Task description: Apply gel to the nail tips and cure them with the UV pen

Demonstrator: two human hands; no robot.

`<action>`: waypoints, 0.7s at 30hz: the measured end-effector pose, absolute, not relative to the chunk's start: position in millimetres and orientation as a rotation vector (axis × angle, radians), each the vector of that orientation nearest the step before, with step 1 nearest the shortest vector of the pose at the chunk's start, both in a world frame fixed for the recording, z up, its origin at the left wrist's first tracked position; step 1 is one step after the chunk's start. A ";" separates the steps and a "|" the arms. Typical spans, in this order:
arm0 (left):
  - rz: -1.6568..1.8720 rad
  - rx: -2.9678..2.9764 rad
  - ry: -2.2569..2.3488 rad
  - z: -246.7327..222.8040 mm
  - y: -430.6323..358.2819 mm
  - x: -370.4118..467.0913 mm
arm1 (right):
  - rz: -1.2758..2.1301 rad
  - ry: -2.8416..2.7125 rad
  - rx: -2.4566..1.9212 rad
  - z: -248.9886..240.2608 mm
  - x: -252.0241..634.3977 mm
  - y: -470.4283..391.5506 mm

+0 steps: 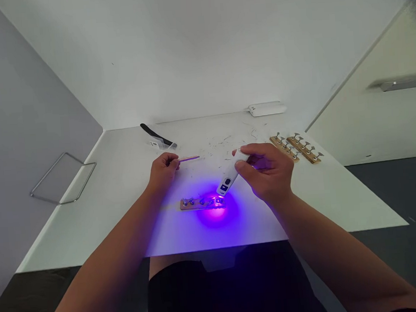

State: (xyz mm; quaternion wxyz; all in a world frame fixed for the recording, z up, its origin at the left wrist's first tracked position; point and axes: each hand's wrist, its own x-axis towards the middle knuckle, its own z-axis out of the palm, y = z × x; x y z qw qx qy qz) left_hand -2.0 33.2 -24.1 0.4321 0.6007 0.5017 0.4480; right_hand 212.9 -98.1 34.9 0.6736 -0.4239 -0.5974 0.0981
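Observation:
My right hand (268,168) is closed round a white handheld UV lamp (228,177), tilted with its lit end down to the left. Purple light falls on a narrow wooden strip (197,206) carrying several small metal pieces in a row, brightest at the strip's right end. The lamp is just above that end. Farther back on the left, my left hand (164,170) pinches a thin stick-like tool (189,158) that points right; its exact kind is too small to tell.
Two more wooden strips (303,148) with metal pieces on stems lie at the right. A black curved nail file (152,132) and a clear packet (159,144) lie at the back left. A white power strip (267,109) rests against the wall. Dark bits litter the white table (124,181).

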 end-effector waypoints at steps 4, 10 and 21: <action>1.130 1.514 1.246 -22.4 31.4 -1.0 | 0.186 -1.319 -0.931 38.1 212.3 -99.9; 1.130 1.570 1.270 -19.5 27.7 0.8 | 0.226 -1.295 -0.965 35.6 209.0 -101.2; 0.863 1.890 1.353 -21.8 28.7 -3.8 | 0.248 -1.291 -0.972 33.1 206.9 -99.2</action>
